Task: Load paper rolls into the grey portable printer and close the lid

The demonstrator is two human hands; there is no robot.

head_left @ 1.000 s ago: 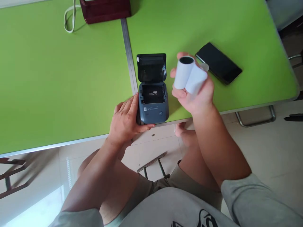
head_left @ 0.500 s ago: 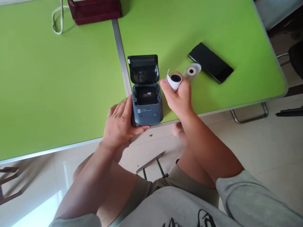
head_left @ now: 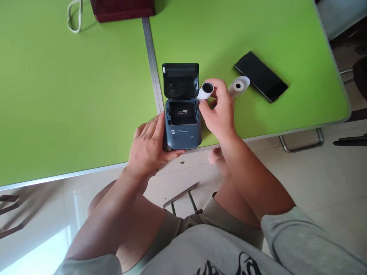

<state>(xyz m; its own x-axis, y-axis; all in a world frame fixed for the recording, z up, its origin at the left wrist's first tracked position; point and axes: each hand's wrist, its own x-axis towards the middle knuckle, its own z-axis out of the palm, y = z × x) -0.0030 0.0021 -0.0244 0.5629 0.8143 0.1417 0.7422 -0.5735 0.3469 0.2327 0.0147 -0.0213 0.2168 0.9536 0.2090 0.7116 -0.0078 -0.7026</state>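
A small blue-grey thermal printer [head_left: 185,137] stands upright at the table's front edge with its dark lid [head_left: 181,81] raised. Its paper compartment [head_left: 182,112] shows a dark inside with a small white label and no roll in it. My left hand [head_left: 149,143] holds the printer's near left corner, fingers along the side and thumb across the front. Between the thumb and fingers of my right hand [head_left: 220,110] is a white paper roll [head_left: 203,94] with a dark core, just right of the lid hinge. A second paper roll [head_left: 237,86] stands behind that hand, its loose end curling out.
A black smartphone [head_left: 260,76] lies right of the second roll. At the back of the green table [head_left: 86,95] sits a dark red object [head_left: 123,9] beside a white cord loop [head_left: 75,17]. A metal strip [head_left: 151,61] divides the tabletop.
The roll in my right hand has moved left toward the printer and tilted, and my fingers have shifted from around it to its right side. The left hand stays on the printer.
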